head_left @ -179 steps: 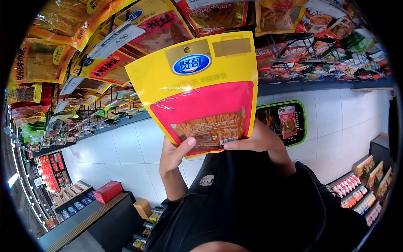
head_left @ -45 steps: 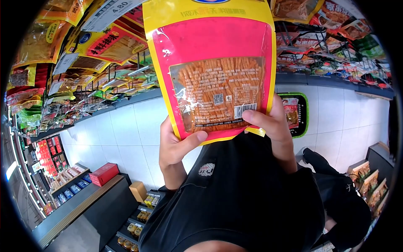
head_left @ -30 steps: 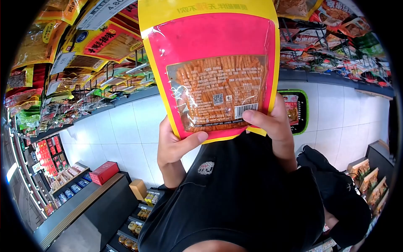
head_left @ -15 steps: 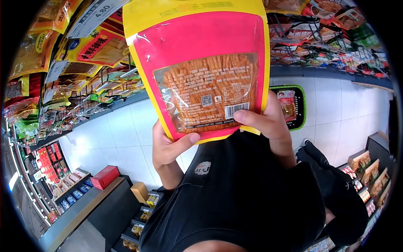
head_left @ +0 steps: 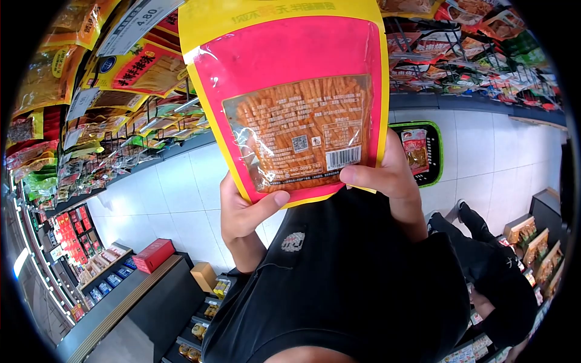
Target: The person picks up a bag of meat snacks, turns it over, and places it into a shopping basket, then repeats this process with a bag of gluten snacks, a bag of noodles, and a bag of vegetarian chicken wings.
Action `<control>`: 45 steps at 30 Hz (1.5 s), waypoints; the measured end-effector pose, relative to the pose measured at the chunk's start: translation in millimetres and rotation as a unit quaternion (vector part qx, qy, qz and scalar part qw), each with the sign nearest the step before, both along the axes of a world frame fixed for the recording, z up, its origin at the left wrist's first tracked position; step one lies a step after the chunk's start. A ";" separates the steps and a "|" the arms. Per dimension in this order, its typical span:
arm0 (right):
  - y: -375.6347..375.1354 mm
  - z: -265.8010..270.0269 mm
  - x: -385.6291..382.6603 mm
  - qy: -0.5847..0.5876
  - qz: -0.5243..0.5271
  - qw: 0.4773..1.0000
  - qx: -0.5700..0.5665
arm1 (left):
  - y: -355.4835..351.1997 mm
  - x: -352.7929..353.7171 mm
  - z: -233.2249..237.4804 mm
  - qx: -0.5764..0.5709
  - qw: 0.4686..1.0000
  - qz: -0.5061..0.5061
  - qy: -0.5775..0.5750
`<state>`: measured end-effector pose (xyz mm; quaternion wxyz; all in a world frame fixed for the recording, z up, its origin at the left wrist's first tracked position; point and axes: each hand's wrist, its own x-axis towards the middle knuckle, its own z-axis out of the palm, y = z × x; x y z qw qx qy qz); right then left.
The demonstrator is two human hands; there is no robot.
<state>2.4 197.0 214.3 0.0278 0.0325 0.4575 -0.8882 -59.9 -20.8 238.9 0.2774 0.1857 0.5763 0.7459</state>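
Observation:
A large snack bag, pink with a yellow border, is held up in front of me by its lower end. Brown strip-like food shows through its clear window, which carries white print, a QR code and a barcode. My left hand grips the lower left corner, thumb on the face toward me. On the lower right edge is my right hand, closed on the bag with its thumb just under the barcode. The other fingers of both hands are hidden behind the bag.
Hanging snack packets with price tags line the left, and more packets hang at the upper right. A green-rimmed basket holding a red packet stands on the floor. Another person in black is at the right, near shelves.
My right thumb has slid slightly down, off the barcode's lower edge. The bag stays almost still in both hands. The other person's legs and body have shifted at the right.

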 end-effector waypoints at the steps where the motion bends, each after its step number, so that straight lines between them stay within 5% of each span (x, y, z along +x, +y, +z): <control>1: 1.0 1.2 0.2 -0.006 0.007 1.000 -0.007 | 0.9 0.2 0.8 0.003 1.000 0.001 0.002; 45: 0.4 -19.0 -1.7 0.018 0.038 0.999 0.024 | -2.5 3.5 -3.5 -0.048 0.998 0.015 -0.022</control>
